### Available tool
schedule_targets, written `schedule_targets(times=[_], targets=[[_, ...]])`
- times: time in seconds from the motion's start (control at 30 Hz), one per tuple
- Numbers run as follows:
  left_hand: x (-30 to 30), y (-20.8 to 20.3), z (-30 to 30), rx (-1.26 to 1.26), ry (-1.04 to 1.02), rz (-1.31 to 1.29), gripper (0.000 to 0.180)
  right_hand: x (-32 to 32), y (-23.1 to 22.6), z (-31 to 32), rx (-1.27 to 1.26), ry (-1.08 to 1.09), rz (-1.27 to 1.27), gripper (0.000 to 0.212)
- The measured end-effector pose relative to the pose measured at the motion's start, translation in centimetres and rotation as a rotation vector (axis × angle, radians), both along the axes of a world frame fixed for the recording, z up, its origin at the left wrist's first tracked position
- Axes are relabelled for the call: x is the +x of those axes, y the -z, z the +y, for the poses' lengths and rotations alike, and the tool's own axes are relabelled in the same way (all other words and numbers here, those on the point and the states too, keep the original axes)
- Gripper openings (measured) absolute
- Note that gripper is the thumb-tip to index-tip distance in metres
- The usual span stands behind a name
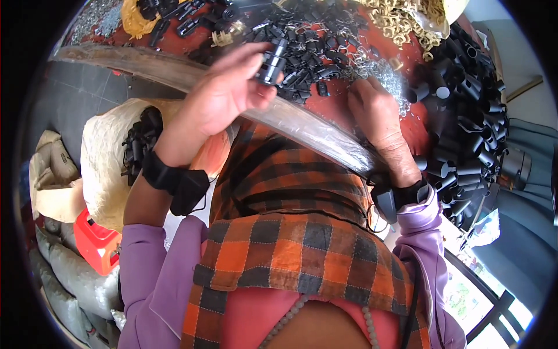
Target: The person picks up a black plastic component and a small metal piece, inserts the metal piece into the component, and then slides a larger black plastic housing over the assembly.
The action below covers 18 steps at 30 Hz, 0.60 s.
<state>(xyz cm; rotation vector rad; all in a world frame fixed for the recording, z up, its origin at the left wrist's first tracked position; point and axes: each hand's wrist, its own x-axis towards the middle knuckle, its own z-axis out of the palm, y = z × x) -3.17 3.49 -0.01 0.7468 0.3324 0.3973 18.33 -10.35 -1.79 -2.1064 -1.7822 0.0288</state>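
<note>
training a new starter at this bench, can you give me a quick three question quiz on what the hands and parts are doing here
1. True or false: the left hand holds a small black cylindrical plastic part.
2. Where do the right hand fingertips rest? A) small silvery metal bits B) gold-coloured metal pieces
3. What fills the white woven sack at the left?

Key: 1 true; 2 A; 3 black plastic parts.

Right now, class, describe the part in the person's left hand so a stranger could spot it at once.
Find the red table heaped with small black parts. Above its near edge the left hand is raised. Pinched in its fingers is a short black cylindrical part, the only one lifted off the pile.
</note>
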Motion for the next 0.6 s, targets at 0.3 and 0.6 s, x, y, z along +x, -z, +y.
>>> schedule_targets(times=[0.3, 0.6], targets=[[2.3, 0.9, -3.1, -0.036, 0.090, 0.123, 0.028, -1.0, -2.2, -1.3, 0.027, -0.019, 0.381, 0.008], [3.4, 0.6, -5.1, -0.111, 0.156, 0.116, 0.032, -4.0, -5.4, -2.3, 0.155, -0.138, 0.543, 0.008]])
